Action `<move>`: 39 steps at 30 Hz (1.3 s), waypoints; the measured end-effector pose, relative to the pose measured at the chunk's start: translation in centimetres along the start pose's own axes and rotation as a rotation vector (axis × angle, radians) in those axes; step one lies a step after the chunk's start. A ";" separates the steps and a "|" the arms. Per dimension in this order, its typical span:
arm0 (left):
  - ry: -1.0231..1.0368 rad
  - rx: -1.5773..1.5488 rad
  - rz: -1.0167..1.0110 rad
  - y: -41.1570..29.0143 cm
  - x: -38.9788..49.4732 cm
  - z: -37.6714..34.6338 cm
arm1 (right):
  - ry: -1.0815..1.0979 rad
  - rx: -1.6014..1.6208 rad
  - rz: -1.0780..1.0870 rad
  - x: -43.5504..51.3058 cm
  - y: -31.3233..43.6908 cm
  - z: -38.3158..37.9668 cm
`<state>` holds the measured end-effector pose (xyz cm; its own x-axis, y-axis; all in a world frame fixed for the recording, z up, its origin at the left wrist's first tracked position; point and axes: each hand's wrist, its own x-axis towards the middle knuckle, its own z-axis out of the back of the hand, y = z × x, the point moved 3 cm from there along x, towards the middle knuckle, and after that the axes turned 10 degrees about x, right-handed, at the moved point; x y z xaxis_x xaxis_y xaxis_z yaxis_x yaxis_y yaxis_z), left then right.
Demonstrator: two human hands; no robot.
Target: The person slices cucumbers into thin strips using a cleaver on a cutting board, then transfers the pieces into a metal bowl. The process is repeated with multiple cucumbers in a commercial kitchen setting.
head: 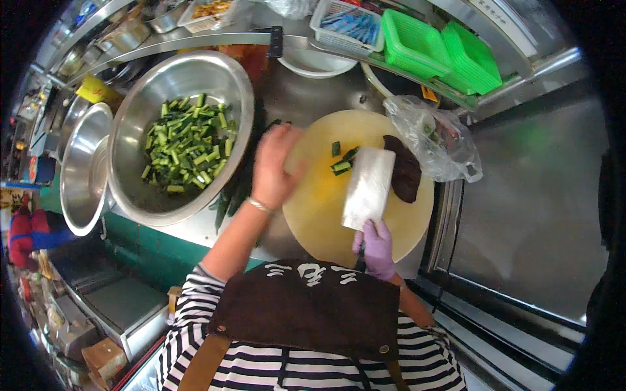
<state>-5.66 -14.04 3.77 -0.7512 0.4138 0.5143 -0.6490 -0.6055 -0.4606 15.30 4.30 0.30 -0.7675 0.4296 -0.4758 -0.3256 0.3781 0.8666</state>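
Observation:
My right hand (379, 249), in a purple glove, grips a cleaver (369, 188) by its handle. The broad blade lies over a round yellowish cutting board (318, 215). Several cut cucumber pieces (342, 166) sit just left of the blade. To its right is a dark brown flat piece (406, 171) that I cannot identify. My bare left hand (276, 166), with a bracelet at the wrist, is blurred at the board's left edge, and its fingers are unclear. Dark green whole cucumbers (232, 198) lie beside that forearm, partly hidden. Left of them, a large steel bowl (234, 73) holds many cut cucumber sticks (188, 141).
A second steel bowl (83, 171) stands at the far left. A clear plastic bag (440, 137) with contents overlaps the board's upper right. Behind are a white bowl (318, 66) and a shelf with green baskets (415, 44) and a white basket (347, 27) of blue packets.

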 end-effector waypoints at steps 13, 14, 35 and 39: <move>0.248 -0.233 -0.261 -5.9 2.2 -15.5 | -0.055 -0.046 -0.153 3.0 -1.2 -0.5; 0.220 -0.307 -0.190 -5.8 1.8 -15.1 | -0.009 -0.067 -0.156 3.0 -1.2 -1.4; 0.491 0.391 0.043 3.2 -7.5 5.0 | 0.367 0.072 0.085 3.5 6.2 -8.8; 0.167 0.370 0.225 1.8 -16.1 -2.0 | 0.120 0.050 0.037 1.9 5.4 -2.5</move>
<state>5.03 -20.45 -6.83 -0.8972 0.3300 0.2935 -0.4038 -0.8820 -0.2428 10.71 5.06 4.46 -0.8401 0.3439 -0.4194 -0.2701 0.4053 0.8734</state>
